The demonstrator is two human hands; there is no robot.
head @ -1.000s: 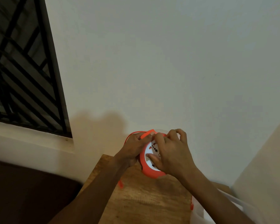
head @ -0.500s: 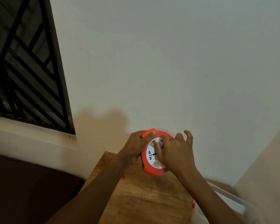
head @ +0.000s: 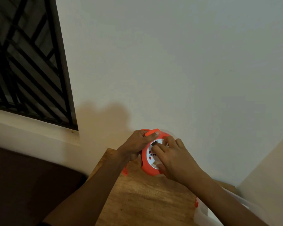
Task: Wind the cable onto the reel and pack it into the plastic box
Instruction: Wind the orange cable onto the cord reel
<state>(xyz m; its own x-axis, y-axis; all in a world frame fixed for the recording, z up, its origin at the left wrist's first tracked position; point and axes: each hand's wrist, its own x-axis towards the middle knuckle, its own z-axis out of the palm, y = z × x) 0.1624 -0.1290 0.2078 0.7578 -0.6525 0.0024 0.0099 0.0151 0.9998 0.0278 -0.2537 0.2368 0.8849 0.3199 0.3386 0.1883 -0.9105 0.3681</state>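
Since a second ago my right hand (head: 175, 162) has slid down across the white socket face of the reel (head: 149, 160), so its fingers now lie spread over that face instead of curling at the top rim, thumb low near the bottom edge. My left hand (head: 137, 144) has kept its place on the reel's far side, fingers curled round the orange rim with the thumb pressing on the orange handle (head: 151, 132) at the top. I see the reel standing on edge at the back of the wooden counter (head: 142, 198), close to the pale wall (head: 170, 62). One short stretch of orange cable (head: 125, 171) shows below my left wrist, just above the counter. At the lower right, the clear plastic box (head: 203, 214) with an orange clip sits partly hidden under my right forearm. A barred window (head: 26, 62) fills the upper left.
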